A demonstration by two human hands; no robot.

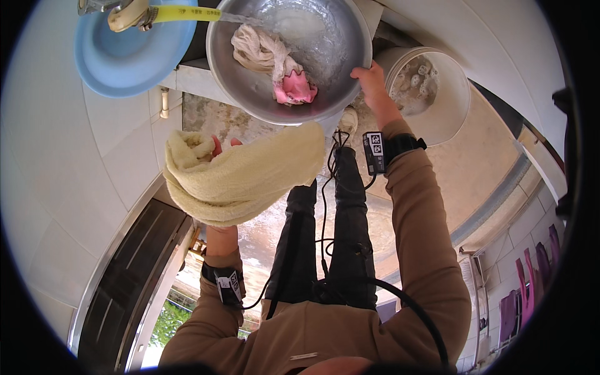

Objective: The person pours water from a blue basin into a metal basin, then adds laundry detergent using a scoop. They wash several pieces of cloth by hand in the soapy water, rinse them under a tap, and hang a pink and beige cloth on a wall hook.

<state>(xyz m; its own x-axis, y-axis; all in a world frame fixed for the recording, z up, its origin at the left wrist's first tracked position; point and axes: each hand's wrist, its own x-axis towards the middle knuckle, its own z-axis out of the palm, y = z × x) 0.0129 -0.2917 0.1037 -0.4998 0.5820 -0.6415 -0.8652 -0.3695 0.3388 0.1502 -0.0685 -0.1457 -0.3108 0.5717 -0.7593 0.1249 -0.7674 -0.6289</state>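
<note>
A pale yellow towel (243, 178) lies draped and bunched over my left hand (225, 144); only some fingertips and the wrist show around it. My right hand (371, 79) grips the right rim of a large metal basin (229, 89), thumb over the edge. Water runs into this basin from a yellow hose (185, 14). Inside, a wet beige cloth (258, 49) lies twisted at the left, joined at its lower end by a pink piece of cloth (296, 87).
Left of the basin is a light blue plastic basin (136, 47). To the right stands a white bucket (447, 103) with sudsy water. Black cables (325, 201) hang before my legs. A short pipe stub (164, 103) sticks out of the tiled wall.
</note>
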